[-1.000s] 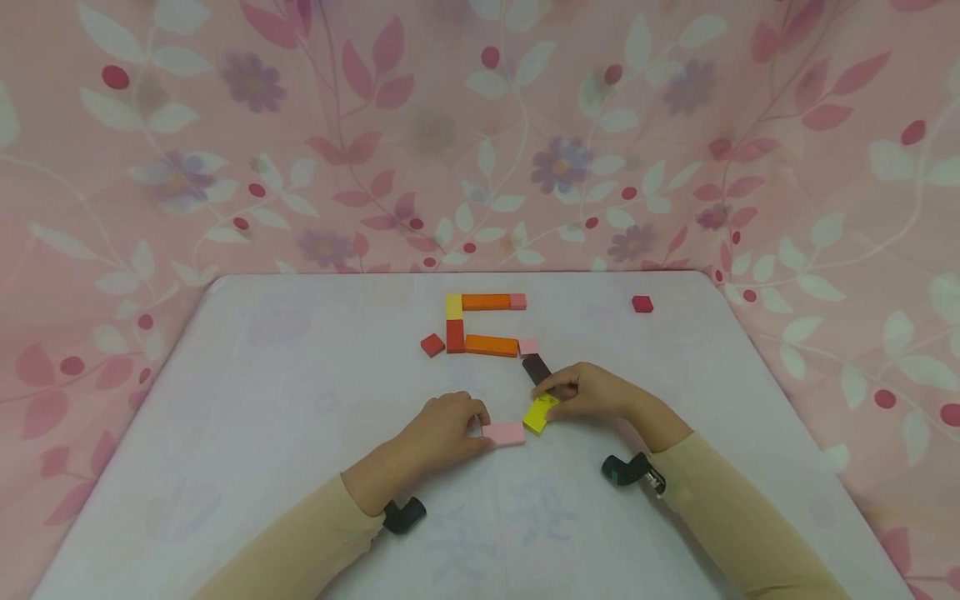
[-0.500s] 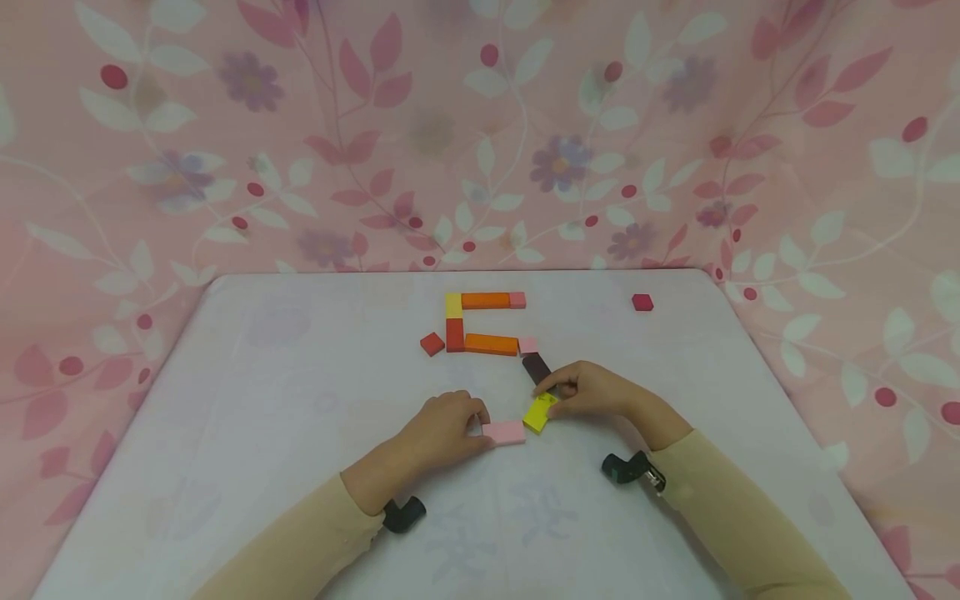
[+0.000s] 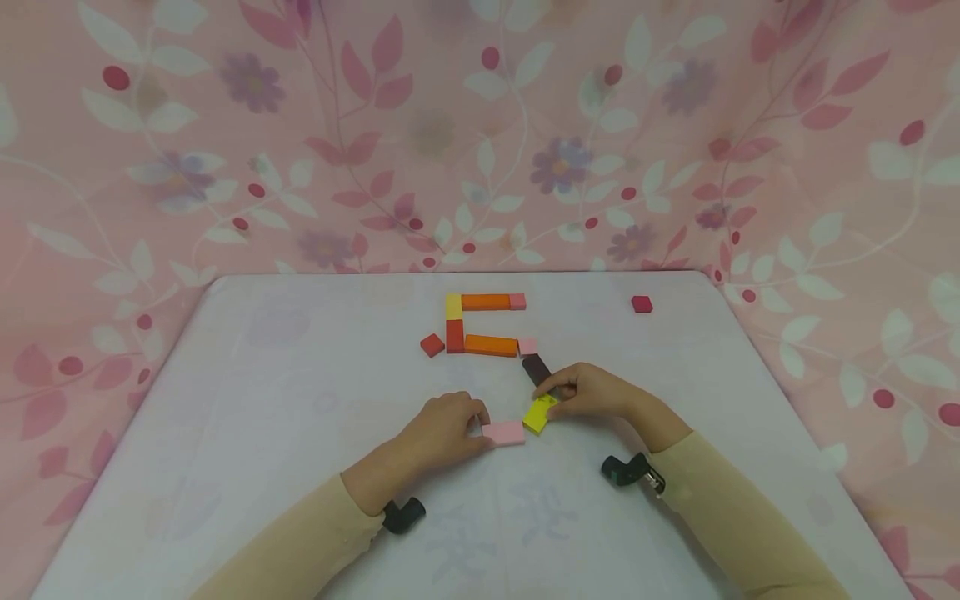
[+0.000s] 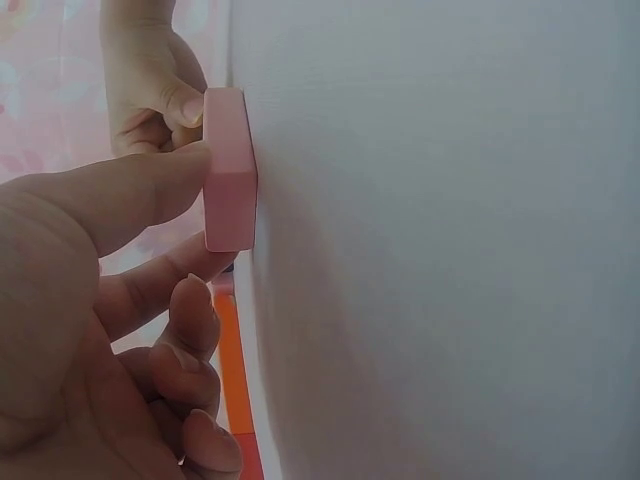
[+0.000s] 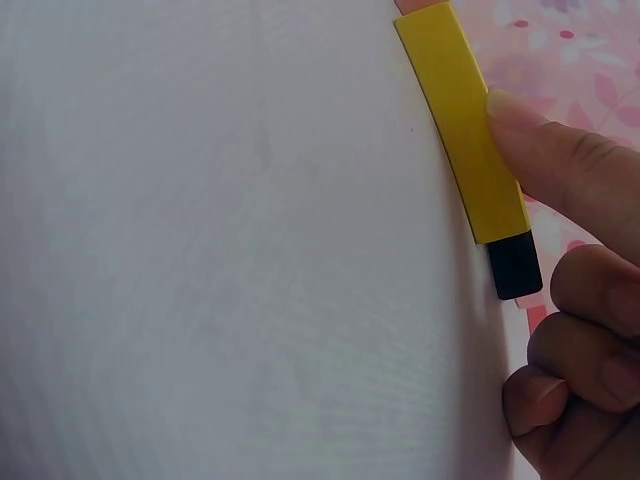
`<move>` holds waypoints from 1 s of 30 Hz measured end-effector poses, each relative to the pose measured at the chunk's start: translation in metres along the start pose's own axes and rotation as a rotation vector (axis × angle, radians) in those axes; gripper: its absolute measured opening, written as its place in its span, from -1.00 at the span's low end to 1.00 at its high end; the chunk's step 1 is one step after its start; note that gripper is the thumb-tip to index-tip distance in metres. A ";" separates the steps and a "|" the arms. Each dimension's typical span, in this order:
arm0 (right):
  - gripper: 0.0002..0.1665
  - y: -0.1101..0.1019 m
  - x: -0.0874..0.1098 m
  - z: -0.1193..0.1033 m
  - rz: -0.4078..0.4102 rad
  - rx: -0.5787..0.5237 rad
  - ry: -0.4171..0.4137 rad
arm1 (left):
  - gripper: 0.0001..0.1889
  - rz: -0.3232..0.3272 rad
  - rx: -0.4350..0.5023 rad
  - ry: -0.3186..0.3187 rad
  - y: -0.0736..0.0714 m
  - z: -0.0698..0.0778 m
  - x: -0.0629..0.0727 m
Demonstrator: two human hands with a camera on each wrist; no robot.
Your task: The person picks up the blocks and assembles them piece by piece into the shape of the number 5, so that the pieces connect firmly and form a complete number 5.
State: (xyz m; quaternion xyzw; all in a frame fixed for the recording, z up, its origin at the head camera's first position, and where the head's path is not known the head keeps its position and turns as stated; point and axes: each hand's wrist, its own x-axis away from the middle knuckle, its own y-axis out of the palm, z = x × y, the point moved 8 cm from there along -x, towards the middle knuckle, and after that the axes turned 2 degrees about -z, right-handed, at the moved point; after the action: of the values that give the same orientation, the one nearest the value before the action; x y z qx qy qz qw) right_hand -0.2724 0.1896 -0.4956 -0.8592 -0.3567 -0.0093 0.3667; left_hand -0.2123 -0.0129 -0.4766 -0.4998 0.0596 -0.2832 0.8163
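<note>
My left hand [image 3: 444, 429] pinches a pale pink block [image 3: 506, 433] by its left end, thumb at the near side and a finger at the far side. In the left wrist view the thumb lies against the pink block [image 4: 230, 170]. My right hand [image 3: 592, 390] holds a yellow block [image 3: 537, 417], its thumb on the near right side and its index finger at the far end. The yellow block lies slanted, its lower corner right by the pink block's right end. Beyond it a black block [image 3: 536, 369] slants up and left, partly covered by the fingers.
On the white-covered table [image 3: 300, 500], orange blocks [image 3: 491, 345], small pink ones [image 3: 517, 301], a yellow one [image 3: 453, 307] and a red one [image 3: 455, 337] form an angular line. A small red block [image 3: 432, 344] lies left of it, a crimson one [image 3: 642, 304] far right. Floral cloth [image 3: 480, 150] hangs behind.
</note>
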 end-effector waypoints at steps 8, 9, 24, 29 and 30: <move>-0.63 0.000 0.003 -0.001 -0.004 -0.003 0.011 | -0.74 -0.011 0.015 -0.005 0.000 0.002 0.001; -0.63 0.001 0.003 -0.001 -0.004 -0.002 0.013 | -0.74 -0.012 0.015 -0.006 0.000 0.003 0.001; -0.65 0.002 0.003 -0.001 -0.008 -0.013 0.027 | -0.72 -0.022 0.017 -0.034 0.002 0.000 0.002; -0.65 0.002 0.002 -0.001 -0.005 -0.022 0.021 | -0.71 -0.019 0.011 -0.036 0.002 -0.001 0.002; -0.65 0.002 0.002 -0.001 -0.006 -0.023 0.019 | -0.71 -0.019 0.010 -0.037 0.001 -0.001 0.002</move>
State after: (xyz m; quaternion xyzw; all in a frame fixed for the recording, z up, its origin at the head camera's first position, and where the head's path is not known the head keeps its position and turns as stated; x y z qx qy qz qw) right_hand -0.2695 0.1894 -0.4956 -0.8623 -0.3555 -0.0226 0.3600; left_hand -0.2105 -0.0142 -0.4779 -0.5012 0.0385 -0.2819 0.8172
